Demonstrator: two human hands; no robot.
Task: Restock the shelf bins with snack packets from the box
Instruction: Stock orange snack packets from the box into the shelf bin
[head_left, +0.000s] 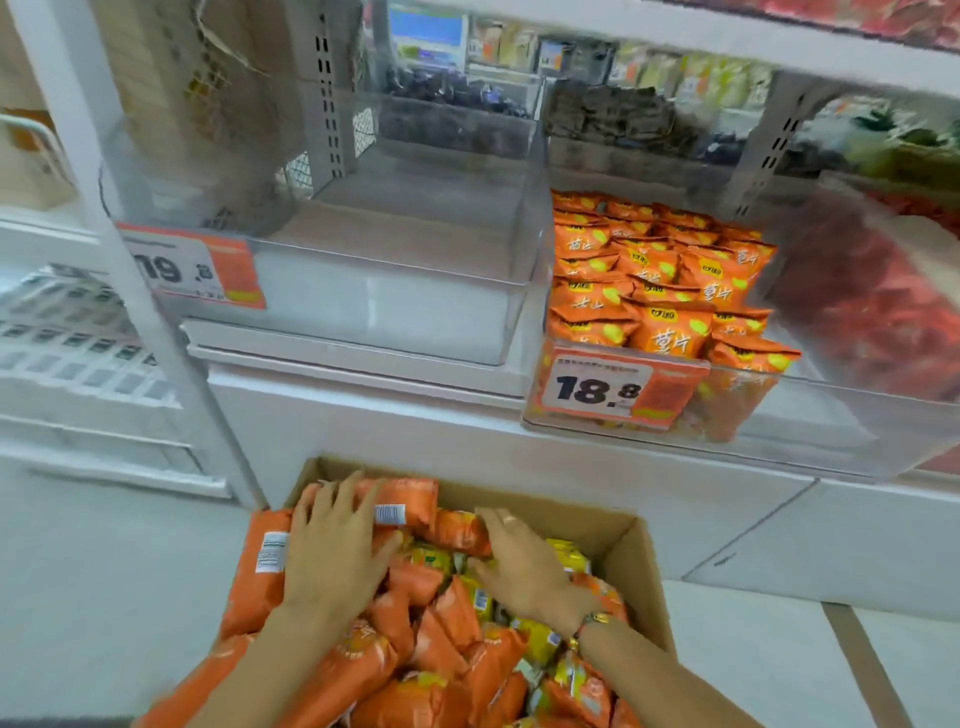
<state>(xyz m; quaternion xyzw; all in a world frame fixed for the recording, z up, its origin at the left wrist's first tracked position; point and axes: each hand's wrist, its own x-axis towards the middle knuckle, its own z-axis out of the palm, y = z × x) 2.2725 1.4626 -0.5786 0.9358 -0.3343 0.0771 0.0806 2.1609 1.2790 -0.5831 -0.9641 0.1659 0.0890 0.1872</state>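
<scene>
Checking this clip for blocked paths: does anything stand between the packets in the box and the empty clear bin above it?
Nothing visible does. Both hands, left hand and right hand, rest on the packets in the box; the empty bin is open-topped.

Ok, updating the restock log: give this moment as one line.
left hand: on orange snack packets | right hand: same | brown cardboard box: full | clear left bin: empty
</scene>
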